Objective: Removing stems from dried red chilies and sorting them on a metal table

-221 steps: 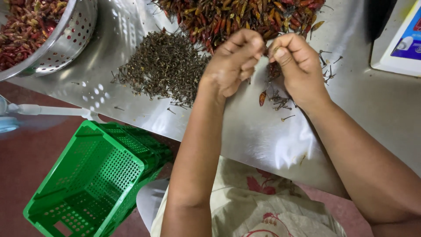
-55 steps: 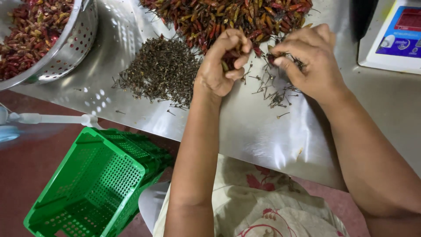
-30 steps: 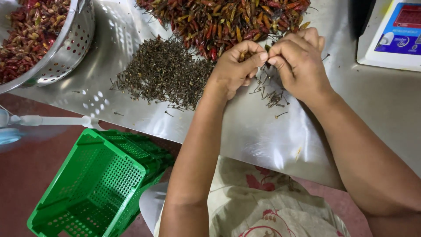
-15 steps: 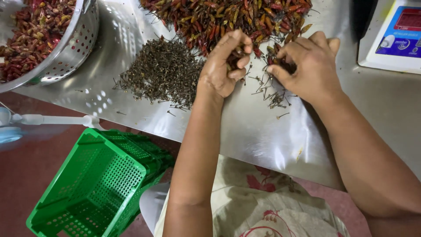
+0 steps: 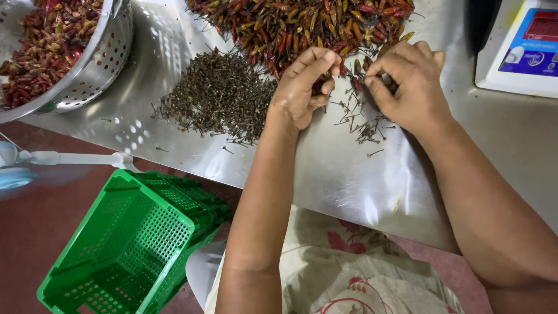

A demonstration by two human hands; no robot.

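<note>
Steel, bright and scuffed, makes up the table (image 5: 360,174) that runs across the upper and middle frame. Along its top edge lies a heap of dried chillies (image 5: 290,23) — red, orange and dark green mixed. Just below that heap, at upper centre, the left hand (image 5: 302,87) is curled with its fingertips drawn together against the thumb; something small and dark seems to sit inside the curl, though what exactly it pinches I cannot tell. The right hand (image 5: 410,84) is close beside it, a little to the right, fingers bent inward and thumb pressed toward the forefinger, apparently nipping a chilli at the heap's lower edge. The two hands are near each other but not touching.

Between and below the hands a thin scatter of loose stems (image 5: 363,125) lies on the metal. Left of the left hand sits a much larger, dense pile of plucked stems (image 5: 218,96), brownish-grey.

In the upper left corner a perforated metal colander (image 5: 96,70) holds more red chillies. A white and blue weighing scale (image 5: 523,52) stands at the upper right edge. Below the table — lower left of the frame — a green plastic crate (image 5: 125,244) rests on the reddish floor, and a pale floral cloth (image 5: 349,273) covers the person's lap at bottom centre.
</note>
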